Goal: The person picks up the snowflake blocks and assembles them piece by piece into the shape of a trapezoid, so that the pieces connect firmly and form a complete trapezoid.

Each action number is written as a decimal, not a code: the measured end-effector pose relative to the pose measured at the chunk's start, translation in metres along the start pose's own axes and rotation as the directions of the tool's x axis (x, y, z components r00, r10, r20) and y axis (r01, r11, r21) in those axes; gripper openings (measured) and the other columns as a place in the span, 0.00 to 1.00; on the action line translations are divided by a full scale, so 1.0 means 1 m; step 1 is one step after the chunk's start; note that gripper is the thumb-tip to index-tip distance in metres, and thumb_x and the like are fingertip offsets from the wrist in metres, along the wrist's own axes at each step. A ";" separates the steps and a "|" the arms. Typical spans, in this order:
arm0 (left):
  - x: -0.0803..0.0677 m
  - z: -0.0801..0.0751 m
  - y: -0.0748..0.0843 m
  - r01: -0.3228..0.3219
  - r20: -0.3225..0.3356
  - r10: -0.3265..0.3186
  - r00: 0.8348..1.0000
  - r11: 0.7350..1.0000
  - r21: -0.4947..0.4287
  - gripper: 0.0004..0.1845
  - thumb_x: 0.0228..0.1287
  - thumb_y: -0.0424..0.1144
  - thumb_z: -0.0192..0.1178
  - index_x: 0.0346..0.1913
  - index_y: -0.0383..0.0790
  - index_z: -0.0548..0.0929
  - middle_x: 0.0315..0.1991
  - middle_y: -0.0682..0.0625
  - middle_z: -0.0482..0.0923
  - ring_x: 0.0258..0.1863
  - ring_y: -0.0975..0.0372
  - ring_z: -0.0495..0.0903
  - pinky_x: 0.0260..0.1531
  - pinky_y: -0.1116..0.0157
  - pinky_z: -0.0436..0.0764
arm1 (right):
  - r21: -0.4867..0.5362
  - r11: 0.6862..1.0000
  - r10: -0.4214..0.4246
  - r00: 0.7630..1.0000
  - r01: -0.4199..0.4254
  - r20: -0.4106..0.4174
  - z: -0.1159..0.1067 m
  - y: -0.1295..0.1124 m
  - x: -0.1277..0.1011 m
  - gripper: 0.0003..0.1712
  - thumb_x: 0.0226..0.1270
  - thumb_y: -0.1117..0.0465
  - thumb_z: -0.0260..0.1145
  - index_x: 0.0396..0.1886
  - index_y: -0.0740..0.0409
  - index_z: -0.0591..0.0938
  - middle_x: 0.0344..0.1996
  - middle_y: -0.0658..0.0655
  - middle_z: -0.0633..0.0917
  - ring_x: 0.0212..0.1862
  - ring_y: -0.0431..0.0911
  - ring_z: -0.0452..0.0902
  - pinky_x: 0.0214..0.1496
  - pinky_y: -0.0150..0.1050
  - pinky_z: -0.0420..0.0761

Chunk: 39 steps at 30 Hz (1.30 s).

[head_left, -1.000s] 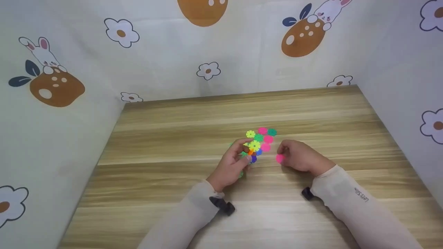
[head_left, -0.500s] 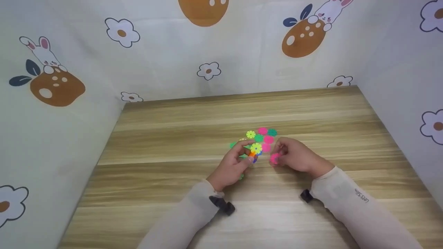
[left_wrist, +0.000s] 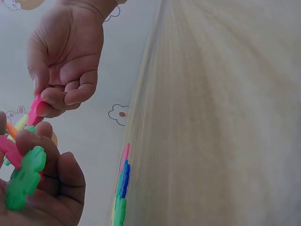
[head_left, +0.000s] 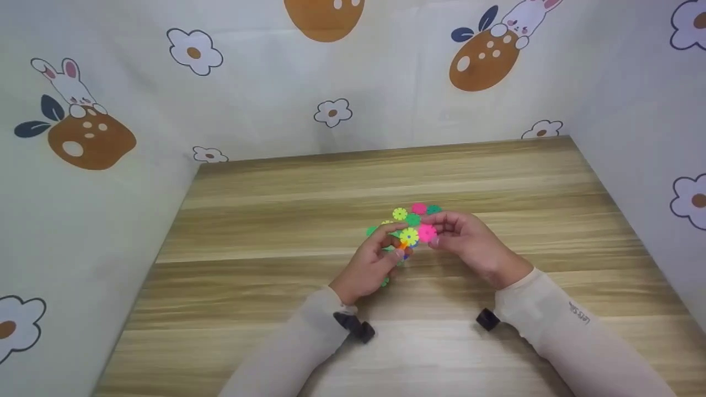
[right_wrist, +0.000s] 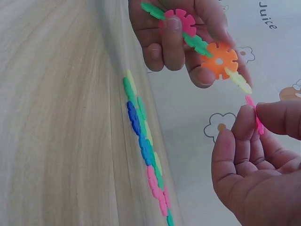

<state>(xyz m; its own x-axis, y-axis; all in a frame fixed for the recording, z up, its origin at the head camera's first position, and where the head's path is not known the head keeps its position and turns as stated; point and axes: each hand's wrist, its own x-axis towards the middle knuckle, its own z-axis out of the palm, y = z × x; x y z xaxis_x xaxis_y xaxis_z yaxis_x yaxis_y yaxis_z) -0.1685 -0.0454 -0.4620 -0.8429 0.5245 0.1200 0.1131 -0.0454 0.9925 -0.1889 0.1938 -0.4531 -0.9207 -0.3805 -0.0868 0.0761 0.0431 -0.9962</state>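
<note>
My left hand (head_left: 392,243) grips a small cluster of joined plastic snowflake discs (head_left: 408,237) just above the wooden table (head_left: 276,231). In the right wrist view the cluster (right_wrist: 218,60) is a chain of green, pink, orange and yellow-green discs held by the left hand (right_wrist: 181,44). My right hand (head_left: 439,234) pinches a single pink disc (head_left: 426,233) between thumb and fingers, edge-on against the yellow-green end of the cluster. The pink disc (right_wrist: 254,117) shows in the right hand (right_wrist: 256,125). In the left wrist view the right hand (left_wrist: 54,96) holds the pink disc (left_wrist: 35,109).
Loose discs lie on the table just behind the hands: a yellow one (head_left: 399,213), a pink one (head_left: 418,208) and green ones (head_left: 433,209). Patterned fabric walls (head_left: 342,82) close in the table at the back and both sides. Black wrist cameras (head_left: 356,328) sit on both forearms.
My right hand has carried the pink disc up and to the left, from near the table to the right edge of the cluster. The left hand has hardly moved.
</note>
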 end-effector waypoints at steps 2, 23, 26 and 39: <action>0.000 0.000 -0.001 -0.012 0.001 0.012 1.000 1.000 0.002 0.24 0.71 0.30 0.50 0.68 0.43 0.66 0.46 0.32 0.72 0.41 0.29 0.75 0.23 0.61 0.76 | 0.017 1.000 -0.002 1.000 0.002 0.014 0.000 -0.001 0.000 0.25 0.64 0.65 0.66 0.60 0.68 0.74 0.52 0.63 0.80 0.55 0.62 0.75 0.55 0.42 0.79; -0.002 0.001 0.003 -0.058 -0.011 0.059 0.998 0.995 0.077 0.23 0.72 0.31 0.52 0.67 0.46 0.69 0.48 0.38 0.77 0.27 0.33 0.68 0.23 0.68 0.76 | 0.092 0.995 0.031 0.994 -0.041 0.106 0.000 -0.003 -0.004 0.24 0.70 0.58 0.62 0.59 0.69 0.73 0.52 0.66 0.80 0.51 0.54 0.80 0.62 0.56 0.71; -0.001 0.000 0.000 -0.079 -0.007 0.079 0.997 0.993 0.083 0.23 0.72 0.30 0.52 0.68 0.46 0.69 0.48 0.37 0.77 0.31 0.33 0.71 0.24 0.62 0.78 | 0.072 0.997 0.032 0.993 -0.040 0.113 -0.001 -0.003 -0.004 0.24 0.70 0.56 0.63 0.58 0.69 0.74 0.51 0.67 0.80 0.52 0.59 0.78 0.59 0.52 0.74; 0.005 -0.003 -0.025 -0.080 -0.038 0.085 0.996 0.989 0.122 0.24 0.70 0.38 0.56 0.67 0.56 0.71 0.47 0.48 0.77 0.31 0.46 0.75 0.24 0.61 0.79 | 0.042 0.999 0.023 0.997 -0.026 0.080 0.005 -0.003 -0.006 0.23 0.67 0.57 0.65 0.55 0.68 0.76 0.52 0.74 0.76 0.52 0.56 0.79 0.57 0.50 0.77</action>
<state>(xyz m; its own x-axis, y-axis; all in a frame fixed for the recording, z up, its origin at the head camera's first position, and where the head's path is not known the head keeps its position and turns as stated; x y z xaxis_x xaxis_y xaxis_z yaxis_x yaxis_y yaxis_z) -0.1773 -0.0442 -0.4860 -0.8499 0.4856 0.2046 0.2431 0.0167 0.9699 -0.1820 0.1917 -0.4500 -0.8852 -0.4521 -0.1098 0.1159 0.0143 -0.9932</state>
